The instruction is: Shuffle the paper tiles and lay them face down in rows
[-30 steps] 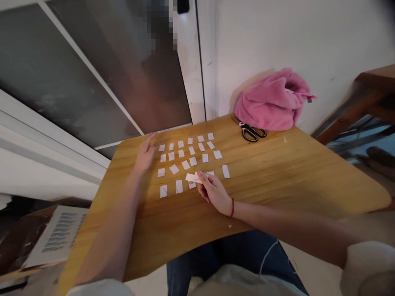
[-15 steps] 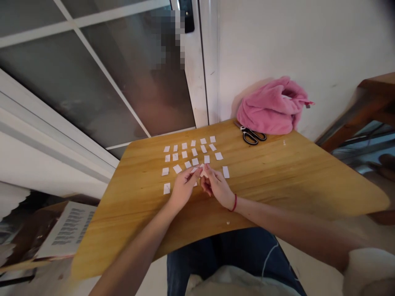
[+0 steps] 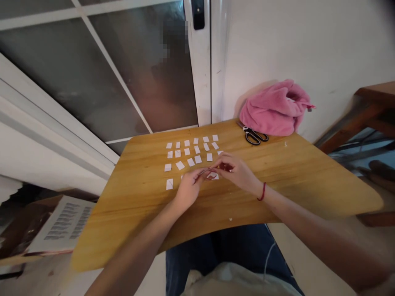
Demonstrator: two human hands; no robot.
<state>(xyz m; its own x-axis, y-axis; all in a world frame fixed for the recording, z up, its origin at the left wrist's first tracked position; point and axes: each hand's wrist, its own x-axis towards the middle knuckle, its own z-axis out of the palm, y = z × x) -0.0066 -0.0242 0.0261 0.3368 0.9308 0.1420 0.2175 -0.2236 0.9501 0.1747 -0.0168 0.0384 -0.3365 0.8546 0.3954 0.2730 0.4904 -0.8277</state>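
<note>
My left hand (image 3: 189, 187) is closed in a pinch over the lower rows of small paper slips. Its fingertips meet those of my right hand (image 3: 237, 169), which is also pinching and wears a red cord bracelet. Between the fingertips is a thin edge that looks like a paper slip (image 3: 203, 171) seen nearly side-on; the fingers hide most of it. Just under them shows another white slip (image 3: 213, 176), partly covered. Several slips lie in rows beyond, such as a folded-looking slip (image 3: 167, 167) and a slip (image 3: 169, 184) left of my left hand.
Black-handled scissors (image 3: 255, 135) lie at the back of the wooden table (image 3: 129, 213), against a pink plush bag (image 3: 274, 109). A glazed door (image 3: 138, 70) and a white wall border the far side. An open cardboard box (image 3: 61, 224) stands at the lower left.
My hands have shifted: the right one moved right and turned, its fingers now bent over. The white slip that showed face-on between them is now mostly hidden. The view has moved slightly.
</note>
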